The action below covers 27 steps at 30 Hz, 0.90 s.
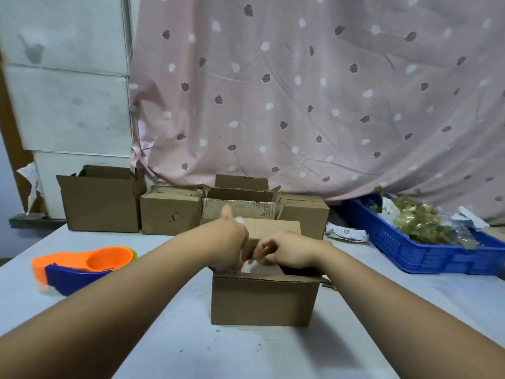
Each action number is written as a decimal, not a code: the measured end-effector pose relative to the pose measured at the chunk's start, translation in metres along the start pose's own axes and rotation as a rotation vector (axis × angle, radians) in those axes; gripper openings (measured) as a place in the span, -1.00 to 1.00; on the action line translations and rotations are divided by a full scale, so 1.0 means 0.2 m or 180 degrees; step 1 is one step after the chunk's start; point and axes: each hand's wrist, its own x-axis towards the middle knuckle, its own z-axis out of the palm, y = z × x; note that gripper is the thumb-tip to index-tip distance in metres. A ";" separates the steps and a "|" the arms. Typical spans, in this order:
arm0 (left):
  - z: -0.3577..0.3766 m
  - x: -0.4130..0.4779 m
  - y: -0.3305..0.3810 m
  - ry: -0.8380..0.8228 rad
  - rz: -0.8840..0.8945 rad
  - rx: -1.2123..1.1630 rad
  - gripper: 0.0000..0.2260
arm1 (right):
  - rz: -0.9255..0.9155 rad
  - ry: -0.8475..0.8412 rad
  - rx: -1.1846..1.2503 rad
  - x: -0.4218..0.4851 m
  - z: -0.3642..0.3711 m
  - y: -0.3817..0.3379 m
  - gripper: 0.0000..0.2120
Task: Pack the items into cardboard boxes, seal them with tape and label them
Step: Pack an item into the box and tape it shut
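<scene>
A small open cardboard box [263, 302] stands on the table in front of me. Both hands reach into its top. My left hand [232, 236] is over the box's left side with the thumb sticking up, its fingers down inside on a white item [252, 266] with a red edge. My right hand [284, 250] has curled fingers pinching the same item from the right. Most of the item is hidden by the hands and the box wall. The box's far flap [270, 228] stands up behind the hands.
Several cardboard boxes [169, 212] line the back of the table [164, 337]. Orange and blue plastic scoops [82, 266] lie at the left. A blue crate [426, 250] with bagged goods sits at the right, a printed packet [345, 232] beside it. A pink curtain hangs behind.
</scene>
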 end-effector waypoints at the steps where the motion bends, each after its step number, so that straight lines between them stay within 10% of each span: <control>1: 0.00 0.01 0.01 -0.0033 0.0061 0.0152 -0.66 | 0.0013 -0.0085 -0.0081 0.00 0.00 0.00 -0.78; 27: 0.06 0.18 -0.05 -0.0696 0.0345 0.0332 -0.82 | -0.0015 0.0345 -0.0257 -0.03 0.07 0.07 -0.82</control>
